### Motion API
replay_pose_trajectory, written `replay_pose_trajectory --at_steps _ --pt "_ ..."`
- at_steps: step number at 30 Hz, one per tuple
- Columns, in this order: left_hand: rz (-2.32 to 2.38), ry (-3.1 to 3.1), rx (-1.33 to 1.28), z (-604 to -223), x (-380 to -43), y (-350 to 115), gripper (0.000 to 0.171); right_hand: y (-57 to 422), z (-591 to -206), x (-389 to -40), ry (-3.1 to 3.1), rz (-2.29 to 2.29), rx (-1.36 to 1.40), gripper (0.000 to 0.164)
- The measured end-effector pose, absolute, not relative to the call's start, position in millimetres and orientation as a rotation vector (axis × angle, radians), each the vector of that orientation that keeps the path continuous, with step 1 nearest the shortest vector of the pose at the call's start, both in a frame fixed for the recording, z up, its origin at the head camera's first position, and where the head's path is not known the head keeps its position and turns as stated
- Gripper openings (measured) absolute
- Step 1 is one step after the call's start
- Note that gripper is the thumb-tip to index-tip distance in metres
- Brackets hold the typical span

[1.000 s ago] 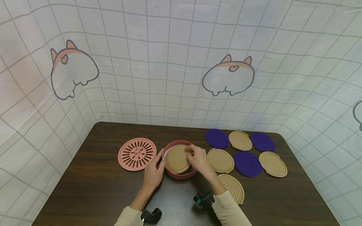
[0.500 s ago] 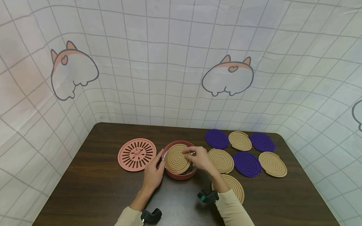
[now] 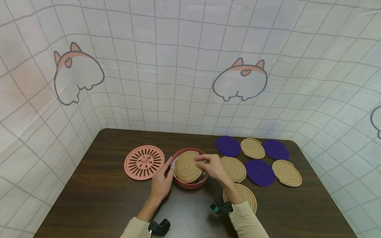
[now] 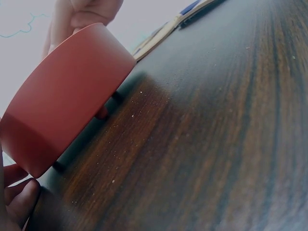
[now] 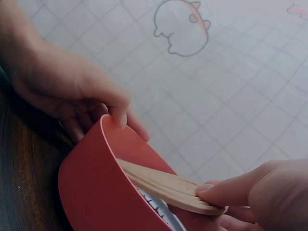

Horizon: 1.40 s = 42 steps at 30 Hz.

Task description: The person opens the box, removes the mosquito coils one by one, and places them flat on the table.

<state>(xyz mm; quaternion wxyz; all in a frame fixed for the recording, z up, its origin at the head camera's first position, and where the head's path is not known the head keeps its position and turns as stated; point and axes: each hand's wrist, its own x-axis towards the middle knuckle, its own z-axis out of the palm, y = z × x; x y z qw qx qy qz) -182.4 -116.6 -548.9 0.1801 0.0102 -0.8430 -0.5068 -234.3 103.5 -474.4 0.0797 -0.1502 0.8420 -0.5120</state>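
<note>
A tan spiral mosquito coil (image 3: 187, 168) lies tilted inside the round red mosquito coil holder (image 3: 189, 187). My right hand (image 3: 213, 168) pinches the coil's right edge between thumb and fingers. In the right wrist view that edge of the coil (image 5: 166, 185) is raised, while its far end reaches down inside the wall. Under it shows a silvery lining (image 5: 159, 207) with dark marks. My left hand (image 3: 161, 183) grips the holder's left side, thumb over the rim and fingers around the outside. Small dark feet (image 4: 117, 97) show beneath the holder in the left wrist view.
A pink slotted lid (image 3: 144, 162) with a small knob lies left of the holder. To the right, several tan coils (image 3: 232, 169) and purple coils (image 3: 260, 172) lie flat on the dark wooden table (image 3: 89, 198). A white grid-patterned curtain (image 3: 166, 82) hangs behind.
My right hand and forearm have shifted slightly right, and the coil has moved a little right and up with the pinching fingers. My left hand has stayed at the holder.
</note>
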Motion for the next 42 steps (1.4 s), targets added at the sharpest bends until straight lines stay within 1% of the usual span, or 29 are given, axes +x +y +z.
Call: replay_pose_trajectory --at_steps 12,19,21,30,42 --pt "-1.427 -2.358 0.011 -549.7 -183.8 -115.5 0.046 116.5 -471.3 -227.7 2.529 -1.649 -0.36 0.024" --pt "-1.448 -2.363 0.024 -550.7 -184.1 -115.0 0.046 118.4 -441.6 -209.1 2.518 -1.648 -0.292 0.027" --pt "-1.446 -2.361 0.023 -550.6 -184.1 -115.0 0.046 120.7 -438.9 -206.9 2.504 -1.671 -0.291 0.028" --pt "-1.433 -2.368 0.026 -549.3 -183.4 -114.6 0.046 141.4 -468.5 -216.1 2.497 -1.773 -0.24 0.028" --pt "-1.433 -2.372 0.042 -549.8 -182.6 -114.9 0.046 166.9 -467.9 -203.0 2.528 -1.797 -0.106 0.029"
